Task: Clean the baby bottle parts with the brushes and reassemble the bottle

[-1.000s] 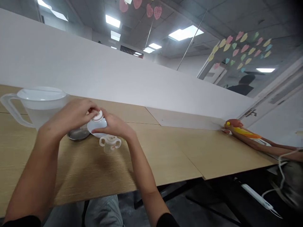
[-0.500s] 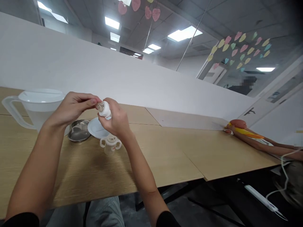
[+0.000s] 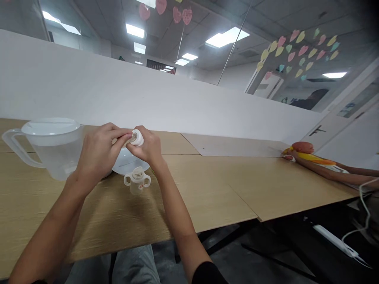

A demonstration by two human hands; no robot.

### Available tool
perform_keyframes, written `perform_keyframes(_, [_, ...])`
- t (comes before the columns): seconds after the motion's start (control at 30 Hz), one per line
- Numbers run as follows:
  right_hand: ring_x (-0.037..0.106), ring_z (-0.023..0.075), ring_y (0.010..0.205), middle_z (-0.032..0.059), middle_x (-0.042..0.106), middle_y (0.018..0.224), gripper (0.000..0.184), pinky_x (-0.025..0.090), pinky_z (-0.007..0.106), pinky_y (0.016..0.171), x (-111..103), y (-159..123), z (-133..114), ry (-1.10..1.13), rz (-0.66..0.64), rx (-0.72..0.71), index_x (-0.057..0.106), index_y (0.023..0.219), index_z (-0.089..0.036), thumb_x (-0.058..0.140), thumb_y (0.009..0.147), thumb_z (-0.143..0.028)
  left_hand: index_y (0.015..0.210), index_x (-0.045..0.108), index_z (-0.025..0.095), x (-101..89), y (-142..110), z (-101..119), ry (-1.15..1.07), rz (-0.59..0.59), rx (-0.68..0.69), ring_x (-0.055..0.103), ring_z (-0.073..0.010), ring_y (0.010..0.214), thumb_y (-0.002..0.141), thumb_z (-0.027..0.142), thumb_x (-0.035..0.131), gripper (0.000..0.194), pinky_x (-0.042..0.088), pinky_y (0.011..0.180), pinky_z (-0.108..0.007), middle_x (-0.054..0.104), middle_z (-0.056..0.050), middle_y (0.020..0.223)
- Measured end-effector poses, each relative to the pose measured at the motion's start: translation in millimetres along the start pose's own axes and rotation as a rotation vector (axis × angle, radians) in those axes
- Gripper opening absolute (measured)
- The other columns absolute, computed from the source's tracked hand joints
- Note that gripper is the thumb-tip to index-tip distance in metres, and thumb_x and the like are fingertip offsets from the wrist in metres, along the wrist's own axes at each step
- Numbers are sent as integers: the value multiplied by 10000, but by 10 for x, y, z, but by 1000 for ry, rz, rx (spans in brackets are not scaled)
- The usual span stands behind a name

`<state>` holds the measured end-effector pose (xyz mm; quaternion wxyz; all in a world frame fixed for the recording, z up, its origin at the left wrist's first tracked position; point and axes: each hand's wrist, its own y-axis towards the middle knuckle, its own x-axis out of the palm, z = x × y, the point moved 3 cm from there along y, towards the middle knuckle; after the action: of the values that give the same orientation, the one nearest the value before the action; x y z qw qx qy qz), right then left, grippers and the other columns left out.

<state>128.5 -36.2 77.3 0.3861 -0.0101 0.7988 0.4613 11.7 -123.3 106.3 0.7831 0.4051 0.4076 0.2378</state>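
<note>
A clear baby bottle nipple (image 3: 134, 137) set in a white collar ring (image 3: 139, 138) is held up between both hands over the table. My left hand (image 3: 100, 152) pinches the nipple's tip with thumb and fingers. My right hand (image 3: 150, 146) is closed around the collar ring. Just below them stands a small clear baby bottle (image 3: 137, 186) with two side handles and an open top, upright on the table. Behind it lies a white dish (image 3: 126, 162), partly hidden by my hands. A dark rim of a steel dish (image 3: 107, 174) shows beside my left wrist, mostly covered.
A translucent lidded pitcher (image 3: 56, 150) with liquid stands on the left of the wooden table (image 3: 201, 189). A low white wall (image 3: 177, 106) runs behind. At the far right, another person's arms (image 3: 328, 173) reach around a red and yellow object (image 3: 304, 150).
My left hand has turned, its back now facing me, and covers most of the steel dish. The nipple and collar moved slightly right. The baby bottle stays in place.
</note>
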Motion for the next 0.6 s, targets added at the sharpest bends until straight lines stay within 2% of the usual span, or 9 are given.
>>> perform_keyframes(0.17, [589,217,966,58,652,996,266,452,308,856,29,19,33,47,-33,-89,583,994,-205,570,741,-287,881,754,270,49,87,-186,-101,-47,-80,600,-159,750,831,416,558,250,451,695,-279,688,-3,818])
perform_keyframes(0.3, [583,205,1044,44,636,1140,416,450,304,916,-5,12,-7,157,-37,-109,554,1146,-219,579,732,-235,966,733,248,112,105,-292,-252,-38,-107,614,-165,823,829,446,577,287,483,759,-284,696,-23,899])
perform_keyframes(0.37, [586,196,1039,26,625,1165,472,456,304,907,-57,3,-43,221,-31,-91,515,1215,-240,587,748,-248,1120,675,234,184,0,-338,-336,31,-106,616,-176,917,852,463,547,375,488,836,-302,681,-47,1011])
perform_keyframes(0.47, [598,184,935,15,637,1041,366,472,297,837,-144,1,-51,285,-23,-19,551,1139,-236,605,797,-355,1356,483,217,395,-352,-498,-413,106,-146,598,-189,1035,929,470,402,503,464,937,-345,629,-86,1147])
perform_keyframes(0.5, [593,182,917,20,629,1013,325,473,294,816,-174,4,-36,294,-11,11,575,1078,-227,608,807,-404,1400,422,217,494,-503,-568,-400,59,-154,586,-199,1071,934,474,390,533,446,971,-365,613,-98,1183])
perform_keyframes(0.6, [572,174,912,39,587,1019,312,470,288,786,-250,13,46,302,7,92,612,934,-206,607,815,-495,1487,235,230,799,-950,-749,-269,-276,-89,508,-251,1211,884,514,481,711,370,1051,-426,540,-129,1329])
